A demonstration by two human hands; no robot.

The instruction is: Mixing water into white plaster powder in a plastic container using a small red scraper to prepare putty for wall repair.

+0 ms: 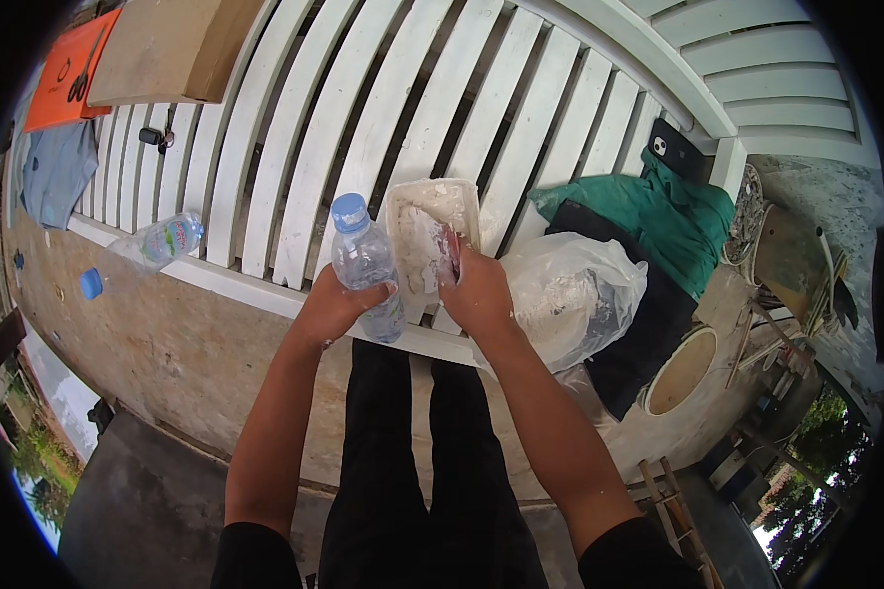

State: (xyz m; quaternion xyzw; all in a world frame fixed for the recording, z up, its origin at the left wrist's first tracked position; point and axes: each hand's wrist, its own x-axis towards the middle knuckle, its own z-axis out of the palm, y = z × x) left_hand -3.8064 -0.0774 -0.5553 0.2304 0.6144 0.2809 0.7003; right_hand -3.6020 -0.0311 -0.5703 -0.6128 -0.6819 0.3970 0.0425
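Observation:
A clear plastic water bottle with a blue cap stands nearly upright, my left hand wrapped round its lower half. Just right of it, a shallow rectangular tub smeared with white paste rests on the white slatted bench. My right hand is closed on a paste-coated scraper with a reddish edge, its flat end over the tub; the grip is partly hidden by my fingers. White residue dots both hands. Beside my right wrist lies a translucent plastic bag of whitish material.
Green cloth, dark cloth and a phone lie at right. A second bottle rests on the bench's left front edge, near keys. Farther back are a cardboard box and scissors on an orange packet.

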